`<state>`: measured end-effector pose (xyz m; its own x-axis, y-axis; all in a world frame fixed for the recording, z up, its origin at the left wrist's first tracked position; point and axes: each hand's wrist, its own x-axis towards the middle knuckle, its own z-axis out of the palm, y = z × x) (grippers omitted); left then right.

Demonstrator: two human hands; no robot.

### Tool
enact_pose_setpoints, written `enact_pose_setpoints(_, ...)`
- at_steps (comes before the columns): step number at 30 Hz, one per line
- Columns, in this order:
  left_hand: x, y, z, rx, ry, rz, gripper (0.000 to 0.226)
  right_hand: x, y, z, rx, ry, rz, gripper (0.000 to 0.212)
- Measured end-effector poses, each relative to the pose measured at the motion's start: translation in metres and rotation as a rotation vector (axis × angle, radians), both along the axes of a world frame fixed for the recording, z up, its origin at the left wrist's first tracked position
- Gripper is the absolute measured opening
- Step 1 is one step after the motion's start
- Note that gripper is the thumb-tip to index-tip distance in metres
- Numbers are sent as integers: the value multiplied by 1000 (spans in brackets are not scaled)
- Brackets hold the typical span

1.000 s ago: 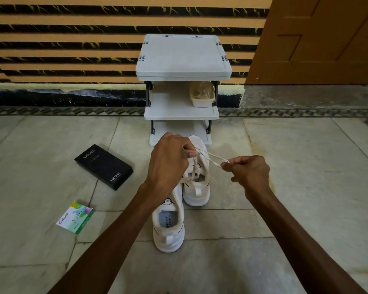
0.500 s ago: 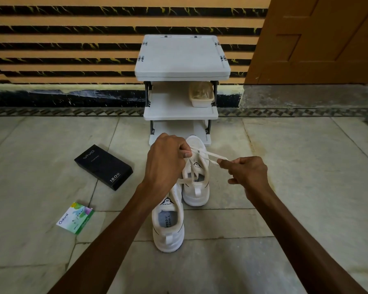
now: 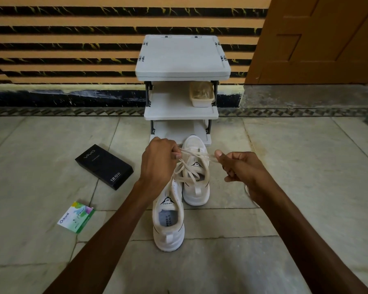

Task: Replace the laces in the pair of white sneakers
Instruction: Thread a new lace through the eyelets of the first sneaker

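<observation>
Two white sneakers stand on the tiled floor [image 3: 295,177], toes towards the grey shoe rack [image 3: 183,56]. Our left forearm hides the front of the nearer sneaker [image 3: 168,219], so we cannot tell whether it is laced. A pale sliver shows beside our right wrist, too small to identify. The rack's lowest shelf is partly covered by our left hand [image 3: 157,164] and the toe of the farther sneaker [image 3: 197,187].

A flat cream lace [image 3: 187,172] lies in loose loops over the farther sneaker's tongue, and strands rise from it to both hands. Our left hand's fingers are curled tight, pinching one strand. Our right hand [image 3: 240,168] pinches another between thumb and forefinger, its other fingers curled in.

To the left, well apart from the shoes, lie a black vivo box [image 3: 104,166] and an Odonil packet [image 3: 76,217]. To the right, wide tile runs to the frame edge, which cuts off the wooden door [image 3: 317,39].
</observation>
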<state>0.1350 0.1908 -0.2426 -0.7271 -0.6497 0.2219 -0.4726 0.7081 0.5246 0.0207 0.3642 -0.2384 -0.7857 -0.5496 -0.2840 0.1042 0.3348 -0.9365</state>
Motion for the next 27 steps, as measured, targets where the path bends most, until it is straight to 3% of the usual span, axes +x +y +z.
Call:
enact_pose_setpoints(3, 0, 0, 1, 21, 21, -6, 21, -4, 1, -2, 147, 95, 28, 35)
enact_pose_setpoints(8, -3, 0, 12, 50, -29, -173, 22, -6, 6, 1, 499, 187, 359, 33)
enact_pose_setpoints(11, -3, 2, 15, 21, -73, -258, 24, -6, 7, 3, 540, 191, 437, 32)
enact_pose_setpoints(17, -3, 1, 19, 22, -115, -275, 25, 0, 7, 4, 84, 56, 87, 19)
enact_pose_setpoints(21, 0, 2, 14, 16, -92, -230, 31, 1, 8, 10, -149, -241, 153, 7)
enact_pose_setpoints(23, 0, 1, 14, 26, -77, -220, 34, 1, 8, 11, -231, -341, 184, 17)
enact_pose_setpoints(27, 1, 1, 14, 49, -49, -216, 32, 1, 5, 12, -282, -383, 188, 21)
